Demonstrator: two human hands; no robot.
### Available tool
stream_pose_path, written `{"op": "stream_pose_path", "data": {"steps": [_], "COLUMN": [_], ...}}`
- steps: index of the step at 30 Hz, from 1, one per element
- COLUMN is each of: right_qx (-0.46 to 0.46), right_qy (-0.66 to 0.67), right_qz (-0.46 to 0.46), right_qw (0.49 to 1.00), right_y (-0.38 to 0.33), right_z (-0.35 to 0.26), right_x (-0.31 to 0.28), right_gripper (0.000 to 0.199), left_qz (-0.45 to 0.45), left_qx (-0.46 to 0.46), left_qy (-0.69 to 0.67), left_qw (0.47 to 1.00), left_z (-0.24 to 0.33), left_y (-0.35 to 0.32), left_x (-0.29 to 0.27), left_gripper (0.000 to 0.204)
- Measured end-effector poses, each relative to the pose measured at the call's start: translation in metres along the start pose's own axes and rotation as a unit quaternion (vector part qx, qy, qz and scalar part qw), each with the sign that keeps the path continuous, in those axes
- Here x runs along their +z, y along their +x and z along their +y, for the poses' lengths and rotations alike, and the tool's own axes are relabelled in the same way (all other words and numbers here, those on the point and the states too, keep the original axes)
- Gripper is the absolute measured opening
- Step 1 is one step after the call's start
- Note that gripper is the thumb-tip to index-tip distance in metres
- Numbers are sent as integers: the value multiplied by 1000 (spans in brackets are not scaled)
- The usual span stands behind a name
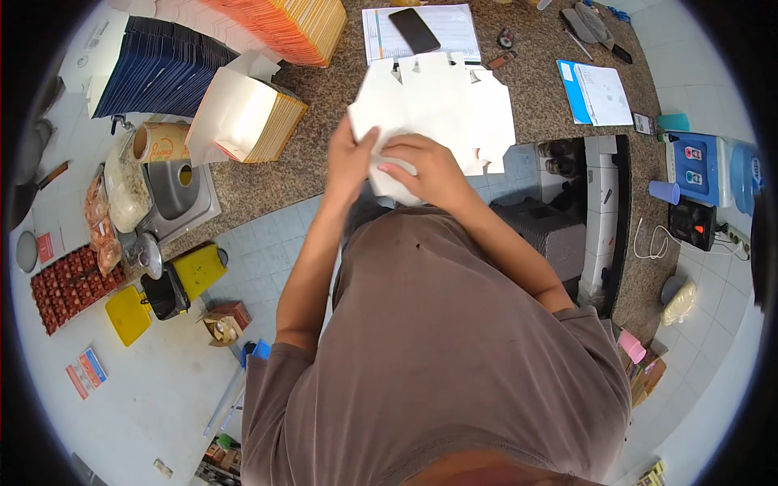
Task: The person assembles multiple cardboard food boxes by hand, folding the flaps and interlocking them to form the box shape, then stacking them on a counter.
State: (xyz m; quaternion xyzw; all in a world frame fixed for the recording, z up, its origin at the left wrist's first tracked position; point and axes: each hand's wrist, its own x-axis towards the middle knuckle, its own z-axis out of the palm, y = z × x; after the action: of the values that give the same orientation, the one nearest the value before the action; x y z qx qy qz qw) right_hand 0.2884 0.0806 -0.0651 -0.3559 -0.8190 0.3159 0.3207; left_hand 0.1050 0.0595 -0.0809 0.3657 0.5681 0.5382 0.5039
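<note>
The left hand (350, 154) pinches the near left edge of a flat white die-cut carton blank (438, 105), thumb on top, fingers closed on the card. The right hand (425, 166) lies beside it, fingers curled together and pressing down on the blank's near edge. The blank spreads away from the fingertips over the speckled granite counter (324, 89). Beyond it lies a black phone (414, 31) on a printed sheet (454, 28). Left of the fingers stands a stack of folded white and tan cartons (243, 121).

Carton blank's (442, 105) near edge (under hands (397, 162))
</note>
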Motion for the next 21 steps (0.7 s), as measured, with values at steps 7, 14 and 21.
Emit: {"op": "stream_pose_path", "data": {"steps": [7, 14, 21], "right_qx": [214, 112, -309], "right_qy": [223, 120, -96], "right_qz": [216, 228, -17], "right_qw": [926, 960, 946], "right_y": [-14, -7, -10], "right_z": [51, 3, -39], "right_x": [-96, -118, -92], "right_gripper": [55, 33, 38], "left_qz": [-42, 193, -66], "left_qx": [-23, 113, -139], "left_qy": [-105, 171, -328], "left_qw": [993, 960, 932], "left_z": [69, 34, 68], "left_y": [-35, -24, -53], "left_x": [-88, -52, 9], "left_gripper": [52, 57, 33]}}
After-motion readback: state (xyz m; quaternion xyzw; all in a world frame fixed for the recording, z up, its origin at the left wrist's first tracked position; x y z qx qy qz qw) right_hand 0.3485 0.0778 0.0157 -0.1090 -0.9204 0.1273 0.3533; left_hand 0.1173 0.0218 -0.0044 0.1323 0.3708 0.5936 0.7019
